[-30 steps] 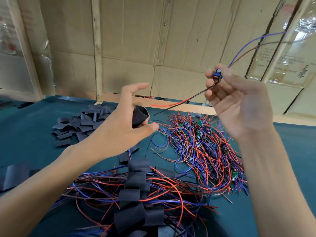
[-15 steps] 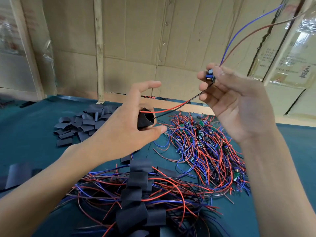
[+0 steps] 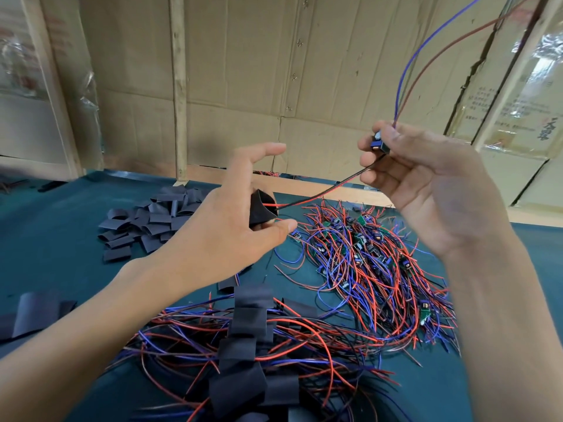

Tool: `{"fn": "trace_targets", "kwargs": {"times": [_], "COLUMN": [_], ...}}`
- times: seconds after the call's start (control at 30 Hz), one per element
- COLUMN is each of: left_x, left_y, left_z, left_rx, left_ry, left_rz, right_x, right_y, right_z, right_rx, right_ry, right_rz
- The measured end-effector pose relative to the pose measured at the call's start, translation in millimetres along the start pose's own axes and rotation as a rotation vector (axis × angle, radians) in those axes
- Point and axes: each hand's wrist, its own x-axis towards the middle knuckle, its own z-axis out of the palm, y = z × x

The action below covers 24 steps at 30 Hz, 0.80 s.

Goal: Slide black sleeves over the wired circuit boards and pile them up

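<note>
Cardboard wall (image 3: 304, 71) behind, green tabletop (image 3: 45, 239) in front.

Left hand (image 3: 225, 233) is raised at center, pinching a black sleeve (image 3: 260, 210) between thumb and middle fingers, index finger lifted clear. Sleeve mouth is squeezed open, facing 3 o'clock.

Right hand (image 3: 426, 184) is up at 2 o'clock from the left one, fingers curled, pinching a small board (image 3: 379, 144) between thumb and fingertips. Blue and brown wires (image 3: 426, 56) run up from the board toward 1 o'clock and out of frame. Red and black leads (image 3: 323, 193) run down from the board toward 8 o'clock; their ends sit at or just inside the sleeve mouth. Board itself is well outside the sleeve.

On the tabletop:
- loose sleeves (image 3: 146, 220) heaped at 9 o'clock of the left hand
- unsleeved boards (image 3: 365, 263) in a red/blue wire tangle under the right hand
- finished pile (image 3: 246, 345) at 6 o'clock, sleeved units stacked roughly in a line with wires fanning out both sides
- a few flat dark pieces (image 3: 33, 315) at the left edge, can't tell what exactly
</note>
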Motion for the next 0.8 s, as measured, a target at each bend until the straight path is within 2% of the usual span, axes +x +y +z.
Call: {"fn": "trace_targets", "kwargs": {"times": [0.13,0.27,0.4,0.5,0.63,0.8], "left_x": [1,1,0,-1,2,3], "left_y": [5,8,7,6,5,-1], "left_z": [-1,-3,-1,0,-3,-9], "left_rx": [0.173,0.351,0.555,0.547,0.382,0.425], "left_ry": [-0.010,0.023,0.023,-0.002,-0.012,0.010], "left_rz": [0.009,0.116,0.181,0.176,0.070,0.088], "right_x": [-1,-4,-6,-7,-9,-9], "right_y": [5,26,53,64,74,76], "right_z": [11,30,48,54,59,57], "right_rx": [0.010,0.037,0.007,0.030,-0.157,-0.172], "right_ry": [-0.107,-0.216,-0.189,-0.149,-0.054,-0.066], "right_rz": [0.030,0.080,0.086,0.104,0.038,0.042]}}
